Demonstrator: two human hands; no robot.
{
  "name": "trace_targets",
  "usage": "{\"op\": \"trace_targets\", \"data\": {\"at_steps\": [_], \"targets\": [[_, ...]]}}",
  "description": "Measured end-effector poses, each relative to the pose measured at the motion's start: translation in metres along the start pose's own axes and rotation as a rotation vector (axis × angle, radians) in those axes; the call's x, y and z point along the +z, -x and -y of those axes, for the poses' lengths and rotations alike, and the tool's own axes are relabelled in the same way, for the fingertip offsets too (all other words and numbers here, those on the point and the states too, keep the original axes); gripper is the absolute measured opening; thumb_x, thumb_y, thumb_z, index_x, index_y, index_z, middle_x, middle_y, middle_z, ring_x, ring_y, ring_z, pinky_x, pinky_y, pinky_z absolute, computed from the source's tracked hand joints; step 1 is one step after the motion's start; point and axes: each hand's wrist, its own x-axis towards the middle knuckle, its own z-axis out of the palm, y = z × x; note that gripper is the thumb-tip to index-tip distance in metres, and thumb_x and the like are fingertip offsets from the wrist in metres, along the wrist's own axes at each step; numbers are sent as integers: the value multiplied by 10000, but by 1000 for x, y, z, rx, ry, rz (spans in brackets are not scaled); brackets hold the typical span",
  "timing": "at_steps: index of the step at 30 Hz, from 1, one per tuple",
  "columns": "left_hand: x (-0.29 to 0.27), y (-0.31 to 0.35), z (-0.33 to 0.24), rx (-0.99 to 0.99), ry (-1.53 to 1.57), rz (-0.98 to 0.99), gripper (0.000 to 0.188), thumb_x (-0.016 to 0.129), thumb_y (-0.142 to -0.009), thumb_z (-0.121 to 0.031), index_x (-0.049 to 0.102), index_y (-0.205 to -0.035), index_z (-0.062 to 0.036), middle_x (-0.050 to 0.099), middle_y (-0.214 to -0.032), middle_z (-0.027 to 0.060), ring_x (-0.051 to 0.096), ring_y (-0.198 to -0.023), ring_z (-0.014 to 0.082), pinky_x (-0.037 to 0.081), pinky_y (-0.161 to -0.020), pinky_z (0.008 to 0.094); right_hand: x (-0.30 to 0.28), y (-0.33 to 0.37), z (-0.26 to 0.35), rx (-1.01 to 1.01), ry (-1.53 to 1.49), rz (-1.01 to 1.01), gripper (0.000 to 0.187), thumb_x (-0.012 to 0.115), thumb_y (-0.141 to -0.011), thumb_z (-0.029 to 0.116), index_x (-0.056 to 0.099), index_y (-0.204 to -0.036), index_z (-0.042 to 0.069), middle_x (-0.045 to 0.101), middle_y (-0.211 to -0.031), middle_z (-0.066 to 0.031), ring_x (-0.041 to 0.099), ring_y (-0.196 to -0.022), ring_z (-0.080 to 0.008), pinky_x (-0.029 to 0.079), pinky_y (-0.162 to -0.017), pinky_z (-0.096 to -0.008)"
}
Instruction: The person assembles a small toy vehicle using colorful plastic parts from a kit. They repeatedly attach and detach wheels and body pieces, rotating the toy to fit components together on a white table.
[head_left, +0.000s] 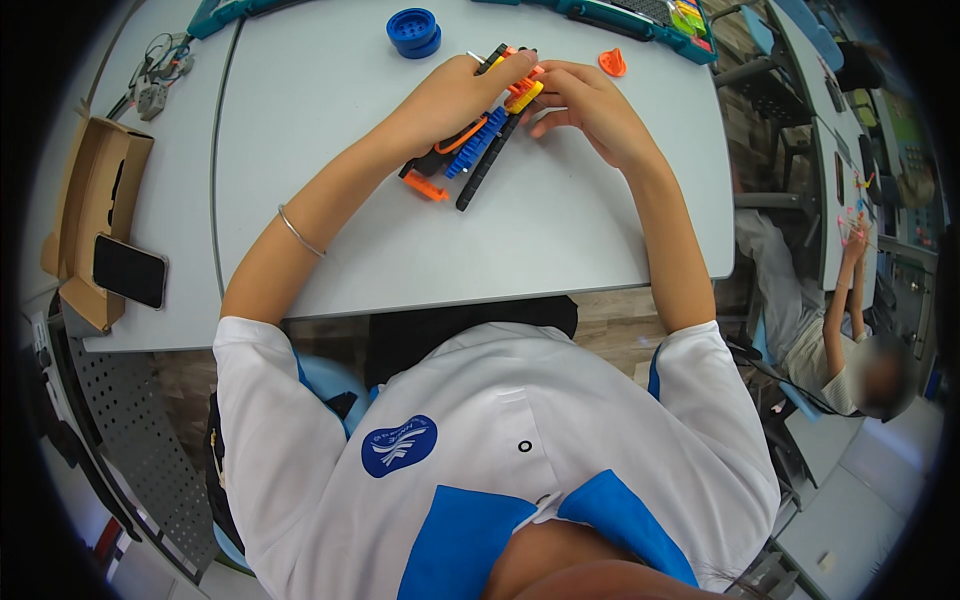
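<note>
A model built of plastic construction pieces [478,143] is held over the white table, with black beams, blue toothed bars, and orange and yellow parts. My left hand [455,95] is closed on its upper left side, the thumb stretched over the orange and yellow end. At the right of that same end is my right hand [590,108], its fingers bent near the yellow piece [524,97]. Whether those fingertips grip a part cannot be made out. Two stacked blue wheels [413,33] stand behind my left hand. A small orange piece [612,63] lies beyond my right hand.
Teal-edged parts cases [640,35] line the table's far side. At the left are an open cardboard box [100,190], a black phone [130,270] and a cabled grey device [152,98]. Another person [830,350] sits at a table on the right, handling pink pieces.
</note>
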Motion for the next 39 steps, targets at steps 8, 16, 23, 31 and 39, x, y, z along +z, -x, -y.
{"op": "trace_targets", "data": {"at_steps": [8,16,23,31,39], "targets": [[4,18,-22,19,-195,-5,784,539,-836,-769,600,-775,10,499,-639,33,520,-592,100,424,-528,253,14,5,-3,-74,54,-99,376,448,-982,251,614,-1151,-41,655,-1054,-118,644,-966,-180,548,-828,-311],[13,15,-19,125,-373,-139,796,540,-827,-779,597,-795,14,521,-631,62,546,-573,151,437,-527,278,17,2,-15,-104,-61,-116,332,428,-997,194,585,-1197,-19,626,-1104,-110,590,-1035,-156,487,-921,-324],[8,-2,-3,28,-279,-56,846,485,-825,-818,611,-717,11,514,-570,59,533,-522,150,424,-497,276,28,1,-8,23,-191,-141,329,399,-999,193,593,-1177,-4,629,-1118,-110,592,-1022,-170,478,-924,-334],[13,3,-15,83,-313,-19,874,474,-828,-821,592,-685,34,495,-556,65,502,-509,153,407,-485,302,20,-10,-23,35,-115,-169,273,404,-969,155,607,-1083,13,636,-1048,-96,585,-964,-161,469,-879,-324],[12,-17,8,137,-333,-75,864,475,-832,-812,601,-671,27,513,-551,68,511,-511,158,411,-484,301,25,-18,-30,-78,-169,-210,270,408,-973,161,612,-1079,17,635,-1013,-84,589,-958,-146,456,-899,-305]]}}
